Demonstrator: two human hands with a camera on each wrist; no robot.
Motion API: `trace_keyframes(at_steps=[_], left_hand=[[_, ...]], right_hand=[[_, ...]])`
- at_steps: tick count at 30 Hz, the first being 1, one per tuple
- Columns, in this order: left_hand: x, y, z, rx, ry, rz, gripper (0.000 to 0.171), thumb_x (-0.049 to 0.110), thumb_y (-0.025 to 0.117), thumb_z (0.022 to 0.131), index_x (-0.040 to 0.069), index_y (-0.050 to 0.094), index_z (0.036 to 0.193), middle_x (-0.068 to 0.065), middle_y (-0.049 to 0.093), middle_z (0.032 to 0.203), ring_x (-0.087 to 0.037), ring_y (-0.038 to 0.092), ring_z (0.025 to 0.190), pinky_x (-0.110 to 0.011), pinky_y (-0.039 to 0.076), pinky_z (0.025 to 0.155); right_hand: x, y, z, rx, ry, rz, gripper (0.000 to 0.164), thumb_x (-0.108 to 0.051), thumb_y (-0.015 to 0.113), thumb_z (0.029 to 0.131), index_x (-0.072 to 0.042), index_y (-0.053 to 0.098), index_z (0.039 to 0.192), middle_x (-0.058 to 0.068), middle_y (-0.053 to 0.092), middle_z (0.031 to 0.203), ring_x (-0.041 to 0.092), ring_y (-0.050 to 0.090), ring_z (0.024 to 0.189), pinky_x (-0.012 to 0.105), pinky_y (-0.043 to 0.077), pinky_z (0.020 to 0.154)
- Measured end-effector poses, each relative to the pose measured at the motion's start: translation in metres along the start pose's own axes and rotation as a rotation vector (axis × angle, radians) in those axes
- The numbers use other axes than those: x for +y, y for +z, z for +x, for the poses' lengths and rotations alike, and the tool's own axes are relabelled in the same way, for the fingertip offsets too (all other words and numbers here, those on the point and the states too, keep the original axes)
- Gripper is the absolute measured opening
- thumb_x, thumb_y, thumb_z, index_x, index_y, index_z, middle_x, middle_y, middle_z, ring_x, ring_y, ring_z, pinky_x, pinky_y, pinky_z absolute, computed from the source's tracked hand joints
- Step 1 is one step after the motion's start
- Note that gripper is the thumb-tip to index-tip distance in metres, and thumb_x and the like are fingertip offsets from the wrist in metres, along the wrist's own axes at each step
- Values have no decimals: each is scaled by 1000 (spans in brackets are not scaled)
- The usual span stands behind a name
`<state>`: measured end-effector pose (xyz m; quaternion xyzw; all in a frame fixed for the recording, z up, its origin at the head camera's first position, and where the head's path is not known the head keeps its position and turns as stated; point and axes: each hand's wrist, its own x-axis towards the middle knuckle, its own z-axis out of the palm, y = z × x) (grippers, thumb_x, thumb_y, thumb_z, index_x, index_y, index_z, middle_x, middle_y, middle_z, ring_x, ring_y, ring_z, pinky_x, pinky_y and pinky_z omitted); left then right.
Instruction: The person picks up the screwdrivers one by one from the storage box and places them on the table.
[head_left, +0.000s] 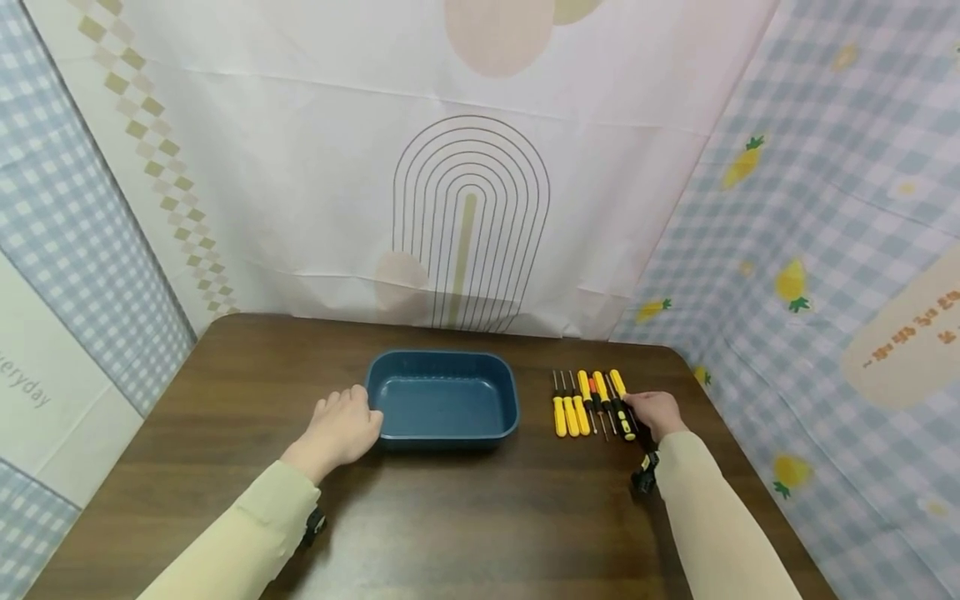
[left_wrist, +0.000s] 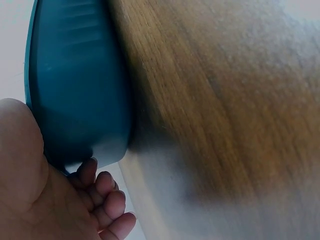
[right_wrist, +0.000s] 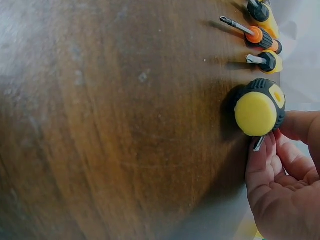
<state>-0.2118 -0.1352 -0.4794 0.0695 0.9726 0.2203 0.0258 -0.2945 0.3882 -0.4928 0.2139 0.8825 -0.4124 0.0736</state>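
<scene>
A dark blue plastic basin (head_left: 442, 438) stands on the table. My left hand (head_left: 347, 423) holds its left end, thumb at the rim; in the left wrist view the curled fingers (left_wrist: 115, 202) lie by the basin's lower corner. To the right, screwdrivers lie side by side in a row. My right hand (head_left: 656, 412) is at the row's right end, thumb and fingers pinching the yellow-handled screwdriver (head_left: 617, 382) there. Its metal tip (right_wrist: 258, 144) shows beside a thick black and yellow screwdriver handle (right_wrist: 256, 114), which partly hides the grip.
Three yellow-handled screwdrivers (head_left: 572, 417) make up the row's left part, shafts pointing away. A smaller orange and black screwdriver (head_left: 593, 387) lies mid-row. The brown wooden table (head_left: 465, 517) ends at a white patterned cloth (head_left: 322, 208) behind and a checked cloth (head_left: 810, 208) on the right.
</scene>
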Motion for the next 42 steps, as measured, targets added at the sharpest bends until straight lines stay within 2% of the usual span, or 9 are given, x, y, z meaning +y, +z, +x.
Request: trace_keyframes(at_steps=[5,12,18,21,26,29,34,39,42], left_hand=[[1,-1,0,4,0,-1,30,25,43,93,-3,48,102,-12,49,89,-32,46,88,-47,34,78],[-2,0,2,-5,4,7,30,26,42,94,-2,48,101,-12,49,89,-31,45,87,-47,34,79],[0,3,4,2,7,-5,31,26,43,93,-3,48,102,-12,49,89,-31,46,87,-48,34,79],[1,5,4,0,9,-11,33,26,43,93,-4,49,104,-12,51,91,-32,48,89,-48,35,80],[2,5,2,-3,16,-7,31,25,42,93,-3,50,102,-13,52,92,-33,48,91,-50,35,82],[1,3,-1,-2,24,2,31,25,41,94,-4,50,102,-14,52,94,-35,48,93,-51,35,82],[-1,-1,-5,33,35,11,46,39,41,100,-5,52,107,-16,54,96,-37,50,96,-52,36,84],[-5,-7,-13,146,54,34,54,47,43,99,-6,50,108,-18,49,100,-37,45,95,-52,34,83],[-5,-8,-20,213,79,76,55,48,44,98,-6,48,110,-20,44,103,-38,41,96,-53,33,82]], right_hand=[[-1,-1,0,2,-20,4,48,-33,55,97,7,58,122,26,49,130,39,49,113,51,43,92],[1,0,-2,10,-1,1,35,-34,55,96,-1,65,94,18,54,120,31,52,99,42,45,77],[1,-4,-4,10,-17,2,39,-33,55,97,3,66,107,24,49,130,37,50,111,51,44,89],[4,-5,-4,6,-14,-8,37,-32,56,96,3,66,104,21,54,120,33,51,102,46,45,82],[7,-8,-3,6,-17,-10,35,-37,58,94,-4,63,83,6,56,83,24,51,79,37,43,70],[8,-8,-6,10,-48,-4,43,-43,57,94,-1,63,90,9,59,88,24,55,81,38,46,71],[-5,3,-25,160,-209,-73,59,-47,50,96,4,54,125,23,56,119,34,57,100,47,48,81],[-39,31,-47,263,-483,-187,53,-43,53,96,0,54,127,21,57,119,37,56,105,52,45,84],[-60,53,-65,326,-719,-357,49,-41,59,94,-2,58,124,20,58,118,37,57,105,54,45,86]])
